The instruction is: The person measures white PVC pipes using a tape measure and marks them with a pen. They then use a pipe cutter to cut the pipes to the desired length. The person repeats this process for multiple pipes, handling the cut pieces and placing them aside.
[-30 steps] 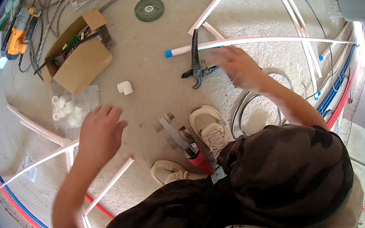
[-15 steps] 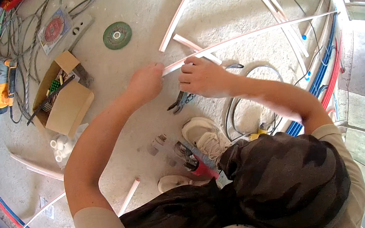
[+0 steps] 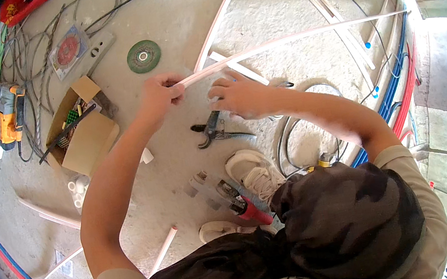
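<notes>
My left hand is closed round the near end of a long white pipe. From there the pipe runs right in a shallow arc to the far right wall. Just below it is my right hand, its fingers curled; what they hold, if anything, is hidden. A dark hand cutter with spread arms shows directly under that hand. Its upper end meets the fingers in the picture, and I cannot tell whether it is gripped or lies on the floor.
Other white pipes lie ahead on the concrete. A green grinding disc, an opened cardboard box of small parts and a yellow power tool are at left. Near my shoes is a red-handled tool. Blue and red conduits follow the right wall.
My left hand has moved left with the pipe end. My right hand has slipped down slightly off the pipe. More of the dark cutter shows, with its arms spread.
</notes>
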### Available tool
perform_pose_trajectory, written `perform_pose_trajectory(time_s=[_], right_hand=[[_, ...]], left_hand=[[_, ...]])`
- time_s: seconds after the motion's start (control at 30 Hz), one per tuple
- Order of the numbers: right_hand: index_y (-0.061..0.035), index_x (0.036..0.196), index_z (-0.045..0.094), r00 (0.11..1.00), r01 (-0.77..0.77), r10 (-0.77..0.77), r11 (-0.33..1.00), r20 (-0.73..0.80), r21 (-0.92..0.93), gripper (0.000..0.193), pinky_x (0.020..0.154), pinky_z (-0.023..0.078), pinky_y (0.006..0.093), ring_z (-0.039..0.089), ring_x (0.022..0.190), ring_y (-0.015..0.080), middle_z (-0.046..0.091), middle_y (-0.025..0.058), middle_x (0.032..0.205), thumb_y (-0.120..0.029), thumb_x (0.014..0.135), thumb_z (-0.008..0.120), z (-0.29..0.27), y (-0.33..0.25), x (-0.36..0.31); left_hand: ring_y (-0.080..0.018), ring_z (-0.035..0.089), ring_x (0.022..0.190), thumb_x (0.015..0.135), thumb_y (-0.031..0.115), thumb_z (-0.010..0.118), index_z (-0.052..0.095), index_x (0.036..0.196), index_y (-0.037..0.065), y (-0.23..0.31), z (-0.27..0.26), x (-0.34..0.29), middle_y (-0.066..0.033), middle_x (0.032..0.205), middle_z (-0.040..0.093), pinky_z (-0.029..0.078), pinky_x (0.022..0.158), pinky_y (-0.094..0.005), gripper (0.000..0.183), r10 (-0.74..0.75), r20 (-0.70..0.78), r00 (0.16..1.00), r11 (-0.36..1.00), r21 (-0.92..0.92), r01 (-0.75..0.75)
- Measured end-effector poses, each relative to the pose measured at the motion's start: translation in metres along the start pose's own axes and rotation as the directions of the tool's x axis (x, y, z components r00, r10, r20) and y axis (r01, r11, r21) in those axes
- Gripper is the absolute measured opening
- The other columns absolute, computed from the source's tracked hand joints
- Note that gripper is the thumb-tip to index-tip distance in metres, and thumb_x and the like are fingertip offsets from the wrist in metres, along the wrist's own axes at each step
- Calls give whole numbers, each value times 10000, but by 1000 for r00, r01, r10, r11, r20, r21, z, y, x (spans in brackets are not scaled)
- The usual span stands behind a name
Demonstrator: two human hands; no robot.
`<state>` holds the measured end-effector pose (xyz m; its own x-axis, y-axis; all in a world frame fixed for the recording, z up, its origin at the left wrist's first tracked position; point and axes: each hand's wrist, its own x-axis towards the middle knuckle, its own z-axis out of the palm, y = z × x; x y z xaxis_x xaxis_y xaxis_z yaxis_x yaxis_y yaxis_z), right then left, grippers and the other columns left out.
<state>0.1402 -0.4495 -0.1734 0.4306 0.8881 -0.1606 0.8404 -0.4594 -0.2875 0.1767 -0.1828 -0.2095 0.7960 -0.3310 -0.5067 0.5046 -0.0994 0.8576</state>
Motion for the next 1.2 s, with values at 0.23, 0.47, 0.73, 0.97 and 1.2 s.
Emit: perform_pose_trajectory(time_s=[0.23, 0.47, 0.73, 0.97, 1.2], right_hand=[[-103, 1375, 553, 834, -547, 550, 813, 49, 197, 661, 1180, 366, 537, 400, 1418, 439, 454, 178, 1499, -209, 799, 860, 27, -28, -95], [-55, 1414, 508, 855, -513, 506, 790, 114, 336, 754, 1099, 453, 481, 492, 1298, 383, 554, 170, 1359, -288, 803, 885, 36, -16, -123], [-31, 1428, 548, 947, -91, 260, -348, 189, 933, 779, 970, 512, 416, 604, 1191, 268, 595, 177, 1316, -438, 837, 850, -30, -85, -48], [-72, 1346, 462, 886, -223, 418, 761, -198, 609, 881, 905, 515, 454, 605, 1088, 380, 520, 190, 1222, -442, 714, 953, -61, -136, 3], [-80, 1094, 508, 873, -332, 433, 865, -225, 377, 570, 809, 561, 482, 624, 1040, 394, 520, 196, 1221, -431, 802, 849, -49, -149, 14]], left_hand=[[-211, 720, 862, 973, 19, 676, 650, 1067, -31, -6, -8, -30, -141, 980, 719, 610, 762, -328, 109, -91, -4, 996, 975, -203, 88], [-196, 725, 768, 1045, 133, 619, 595, 1064, 19, 5, -2, -45, -147, 955, 727, 607, 670, -310, 118, -164, 96, 982, 950, -254, 183], [-157, 657, 656, 1048, 195, 631, 585, 1075, 49, 22, 9, -82, -139, 900, 722, 497, 548, -271, 155, -192, 299, 935, 922, -273, 276], [-110, 562, 666, 1001, 198, 701, 628, 1004, 65, 16, 24, -103, -26, 819, 626, 446, 588, -276, 153, -95, 255, 962, 942, -289, 170], [-108, 567, 695, 939, 184, 768, 663, 914, 51, 23, 37, -108, -30, 806, 644, 466, 616, -284, 171, -72, 42, 996, 997, 2, 72]])
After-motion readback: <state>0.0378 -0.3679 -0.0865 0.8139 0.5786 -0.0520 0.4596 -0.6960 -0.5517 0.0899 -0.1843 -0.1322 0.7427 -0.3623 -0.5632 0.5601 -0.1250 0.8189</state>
